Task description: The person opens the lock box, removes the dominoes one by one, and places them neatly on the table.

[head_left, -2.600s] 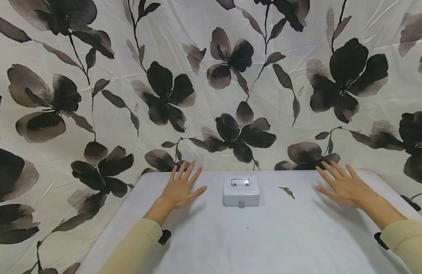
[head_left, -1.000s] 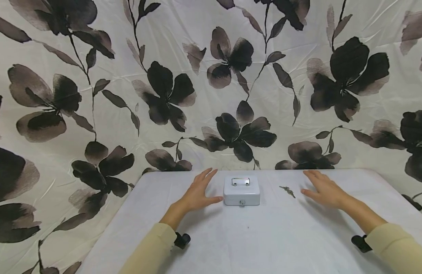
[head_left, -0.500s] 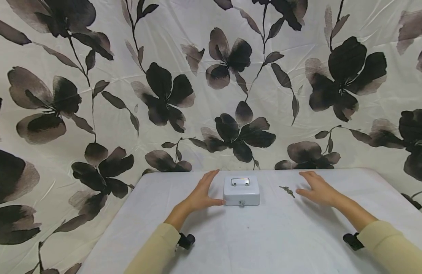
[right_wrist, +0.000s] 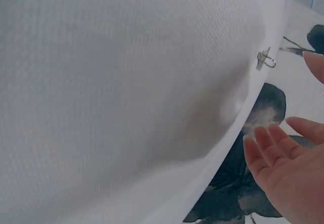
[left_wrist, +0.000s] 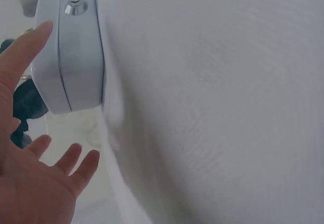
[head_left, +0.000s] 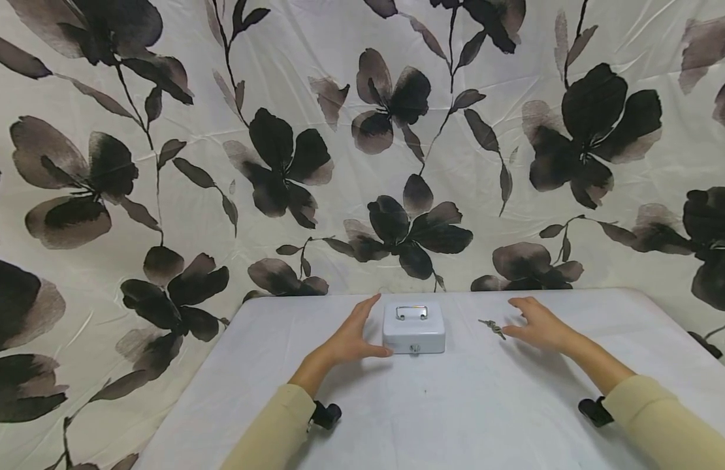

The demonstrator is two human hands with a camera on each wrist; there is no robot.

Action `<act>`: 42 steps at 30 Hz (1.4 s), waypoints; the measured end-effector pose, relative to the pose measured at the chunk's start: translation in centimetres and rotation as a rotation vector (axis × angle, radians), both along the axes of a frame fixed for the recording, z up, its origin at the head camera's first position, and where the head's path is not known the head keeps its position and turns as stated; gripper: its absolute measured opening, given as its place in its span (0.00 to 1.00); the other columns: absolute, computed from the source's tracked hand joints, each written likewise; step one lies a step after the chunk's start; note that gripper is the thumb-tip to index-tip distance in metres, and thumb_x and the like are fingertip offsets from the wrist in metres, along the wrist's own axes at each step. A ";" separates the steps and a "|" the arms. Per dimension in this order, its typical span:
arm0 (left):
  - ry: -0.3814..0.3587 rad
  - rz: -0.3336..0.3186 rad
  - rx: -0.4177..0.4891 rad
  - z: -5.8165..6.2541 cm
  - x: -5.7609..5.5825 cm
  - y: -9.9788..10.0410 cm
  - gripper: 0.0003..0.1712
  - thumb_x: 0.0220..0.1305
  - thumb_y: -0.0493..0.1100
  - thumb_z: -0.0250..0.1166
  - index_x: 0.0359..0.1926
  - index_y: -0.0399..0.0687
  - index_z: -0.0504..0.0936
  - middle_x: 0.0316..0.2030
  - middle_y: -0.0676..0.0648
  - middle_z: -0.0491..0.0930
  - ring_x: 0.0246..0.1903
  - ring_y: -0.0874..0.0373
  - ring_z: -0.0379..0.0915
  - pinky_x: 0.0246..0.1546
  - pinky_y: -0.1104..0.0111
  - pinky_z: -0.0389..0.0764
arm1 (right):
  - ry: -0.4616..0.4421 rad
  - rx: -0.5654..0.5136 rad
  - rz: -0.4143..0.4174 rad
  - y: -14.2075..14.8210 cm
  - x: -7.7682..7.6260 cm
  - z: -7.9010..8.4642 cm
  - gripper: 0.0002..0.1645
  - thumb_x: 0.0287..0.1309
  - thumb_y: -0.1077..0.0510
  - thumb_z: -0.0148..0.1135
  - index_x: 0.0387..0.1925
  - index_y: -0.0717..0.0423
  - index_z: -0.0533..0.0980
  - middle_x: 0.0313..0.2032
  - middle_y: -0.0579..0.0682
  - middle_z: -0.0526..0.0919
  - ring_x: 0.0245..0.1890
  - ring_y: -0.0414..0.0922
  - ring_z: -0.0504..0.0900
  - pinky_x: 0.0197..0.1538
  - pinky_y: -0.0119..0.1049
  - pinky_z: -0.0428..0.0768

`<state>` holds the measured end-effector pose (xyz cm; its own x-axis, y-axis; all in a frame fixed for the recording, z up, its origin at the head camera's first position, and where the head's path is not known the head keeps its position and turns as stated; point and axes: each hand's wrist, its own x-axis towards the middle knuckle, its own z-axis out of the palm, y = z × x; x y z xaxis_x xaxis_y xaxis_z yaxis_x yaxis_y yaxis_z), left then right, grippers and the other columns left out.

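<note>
A small white cash box (head_left: 414, 329) with a folded metal handle on its lid and a lock on its front stands near the table's far edge, lid down. My left hand (head_left: 351, 334) is at its left side, fingers spread and thumb at the front left corner; the left wrist view shows the thumb overlapping the cash box (left_wrist: 76, 62). To the right lie small keys on a ring (head_left: 493, 328). My right hand (head_left: 540, 326) hovers just right of them, thumb tip close to the keys (right_wrist: 264, 59), fingers relaxed and holding nothing.
A white cloth covers the table (head_left: 433, 418), whose far edge runs just behind the cash box. Behind it hangs a pale curtain (head_left: 339, 163) with dark flowers. A black wrist camera (head_left: 326, 414) sits below the left sleeve, another (head_left: 595, 412) below the right.
Both hands have come inward from the table's sides, the left to the cash box and the right to the keys. Their spread fingers have relaxed into a slight bend. Box and keys stay put.
</note>
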<state>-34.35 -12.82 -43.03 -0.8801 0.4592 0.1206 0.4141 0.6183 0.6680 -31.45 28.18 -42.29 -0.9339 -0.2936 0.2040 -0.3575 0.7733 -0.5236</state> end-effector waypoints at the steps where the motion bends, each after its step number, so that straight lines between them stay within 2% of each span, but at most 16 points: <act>1: -0.005 -0.003 0.006 -0.1 0.0 0.1 0.69 0.48 0.50 0.84 0.82 0.57 0.47 0.79 0.42 0.49 0.75 0.39 0.53 0.72 0.45 0.59 | -0.004 0.003 0.001 -0.1 -0.1 0.0 0.42 0.61 0.54 0.70 0.63 0.82 0.65 0.58 0.79 0.69 0.53 0.70 0.76 0.56 0.64 0.75; 9: -0.037 -0.012 0.020 -0.3 -0.1 0.8 0.71 0.46 0.50 0.85 0.82 0.54 0.46 0.79 0.42 0.50 0.73 0.38 0.57 0.71 0.47 0.61 | -0.050 -0.014 0.017 -0.7 -0.6 -0.2 0.40 0.58 0.57 0.72 0.60 0.83 0.67 0.54 0.77 0.74 0.50 0.68 0.78 0.54 0.61 0.76; 17: -0.073 -0.006 0.031 -0.6 0.0 1.5 0.71 0.47 0.50 0.84 0.82 0.55 0.46 0.79 0.41 0.51 0.72 0.38 0.60 0.70 0.45 0.62 | -0.062 -0.006 0.013 -1.2 -1.0 -0.3 0.37 0.54 0.58 0.74 0.55 0.82 0.71 0.49 0.73 0.79 0.43 0.60 0.80 0.50 0.57 0.77; 23: -0.099 0.009 0.030 -0.8 0.0 1.8 0.71 0.48 0.50 0.84 0.82 0.55 0.45 0.78 0.42 0.53 0.68 0.42 0.66 0.69 0.47 0.66 | -0.095 0.009 -0.021 -1.7 -1.1 -0.5 0.32 0.54 0.60 0.73 0.52 0.80 0.74 0.45 0.70 0.81 0.42 0.58 0.80 0.49 0.57 0.77; 33: -0.149 0.038 0.079 -0.7 -0.2 1.8 0.69 0.50 0.46 0.83 0.82 0.50 0.45 0.75 0.39 0.60 0.62 0.44 0.70 0.62 0.50 0.73 | -0.167 -0.005 -0.083 -2.0 -1.8 -0.5 0.30 0.55 0.60 0.72 0.52 0.79 0.74 0.44 0.66 0.81 0.45 0.58 0.79 0.53 0.57 0.76; 42: -0.171 0.061 0.088 -0.9 -0.5 1.7 0.67 0.51 0.45 0.83 0.81 0.47 0.47 0.72 0.39 0.65 0.57 0.48 0.72 0.60 0.51 0.74 | -0.180 -0.015 -0.111 -2.3 -2.5 -0.6 0.25 0.55 0.60 0.72 0.47 0.76 0.77 0.40 0.61 0.80 0.40 0.53 0.77 0.48 0.52 0.77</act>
